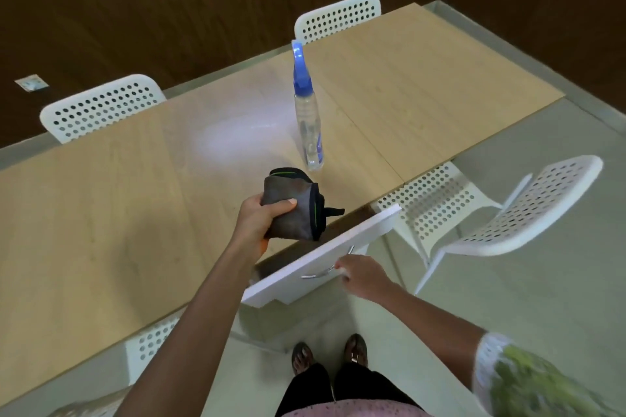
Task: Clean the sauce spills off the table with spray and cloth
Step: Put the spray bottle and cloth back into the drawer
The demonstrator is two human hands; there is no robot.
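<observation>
Your left hand [259, 217] grips the folded grey cloth [294, 206], thumb on top, holding it above the near edge of the wooden bench [101, 200]. Your right hand [364, 276] holds the metal handle [327, 269] of a white drawer [305, 261] standing open under the bench edge. The spray bottle [306, 112], clear with a blue trigger head, stands upright on the bench just beyond the cloth. White perforated chairs [528, 213] sit around the bench.

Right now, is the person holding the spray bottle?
No, the spray bottle stands alone on the table; the left hand grips the cloth.
</observation>
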